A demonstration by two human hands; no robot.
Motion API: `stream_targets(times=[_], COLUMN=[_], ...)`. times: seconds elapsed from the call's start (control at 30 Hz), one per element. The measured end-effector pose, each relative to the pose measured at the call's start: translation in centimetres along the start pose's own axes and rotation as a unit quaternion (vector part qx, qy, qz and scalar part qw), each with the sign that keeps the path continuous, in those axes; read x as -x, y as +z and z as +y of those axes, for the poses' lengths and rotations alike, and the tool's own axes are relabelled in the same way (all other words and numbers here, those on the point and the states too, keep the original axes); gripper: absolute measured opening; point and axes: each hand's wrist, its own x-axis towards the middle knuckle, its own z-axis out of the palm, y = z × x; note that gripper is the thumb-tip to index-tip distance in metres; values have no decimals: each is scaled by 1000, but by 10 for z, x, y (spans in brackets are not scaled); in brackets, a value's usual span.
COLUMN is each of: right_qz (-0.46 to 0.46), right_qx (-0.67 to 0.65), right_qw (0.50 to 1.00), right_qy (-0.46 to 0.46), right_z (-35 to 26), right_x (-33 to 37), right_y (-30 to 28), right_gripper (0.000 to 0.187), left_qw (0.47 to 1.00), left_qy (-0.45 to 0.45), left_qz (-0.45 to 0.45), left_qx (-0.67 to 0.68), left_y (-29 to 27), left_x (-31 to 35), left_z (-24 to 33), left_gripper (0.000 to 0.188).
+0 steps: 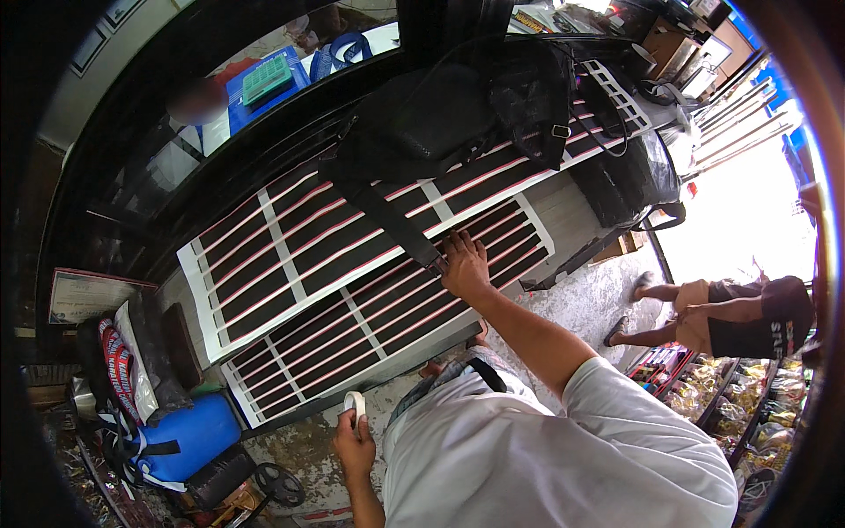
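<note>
Striped film sheet (352, 290) — thin, light, floppy, likely crease-prone; best lifting by its white edges. Right hand (464, 264) is pressing flat, fingers spread; left hand (354, 443) is gripping a white tape roll (354, 404).

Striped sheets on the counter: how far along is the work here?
Two striped sheets already lie spread on the counter. The right hand presses flat on the lower one; the left hand holds a tape roll. No tape shows on the sheets yet.
</note>
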Motion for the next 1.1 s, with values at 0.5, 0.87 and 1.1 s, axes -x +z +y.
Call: stream_targets(times=[0.5,0.87,1.1], right_qz=[23,-19,-373], right_qx=[-96,-244,-260], right_qw=[993,969,879], right_qy=[63,29,-144], right_z=[2,36,46], right_x=[84,106,107], right_y=[-8,-41,-95], right_gripper=[58,45,44], left_qw=[1000,982,949], left_qy=[5,2,8], left_qz=[-21,-22,-93], left_qx=[10,189,301], left_y=[-1,58,132], left_x=[2,-18,-16], left_z=[-22,33,113], left_gripper=[28,26,20])
